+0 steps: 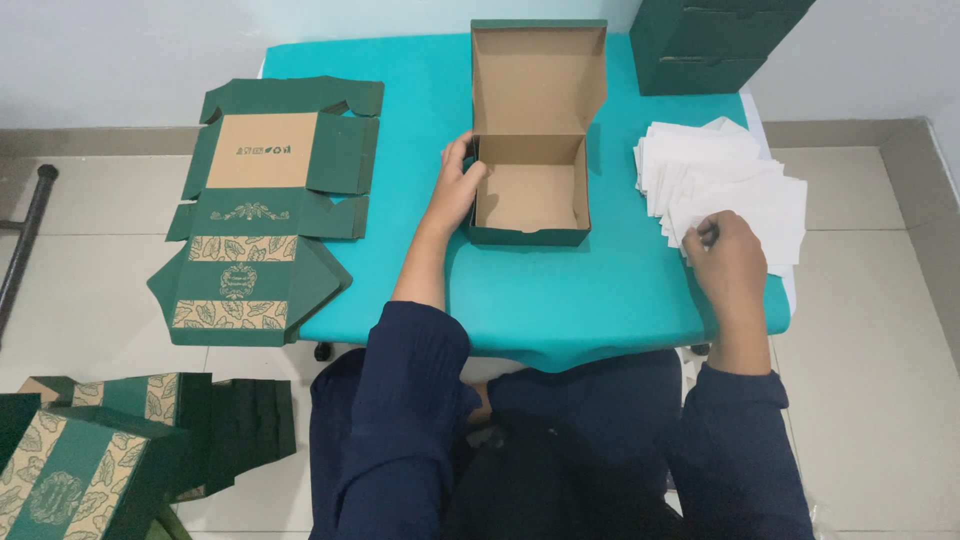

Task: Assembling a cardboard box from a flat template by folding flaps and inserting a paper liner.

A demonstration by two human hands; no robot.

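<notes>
An open green cardboard box with a brown inside stands in the middle of the teal table, its lid up. My left hand grips the box's left wall. At the right, my right hand pinches the top sheet of a fanned stack of white paper sheets.
A flat unfolded green box blank with a leaf pattern overhangs the table's left edge. Stacked green boxes stand at the back right. More folded boxes sit on the floor at lower left. A dark pole leans at far left.
</notes>
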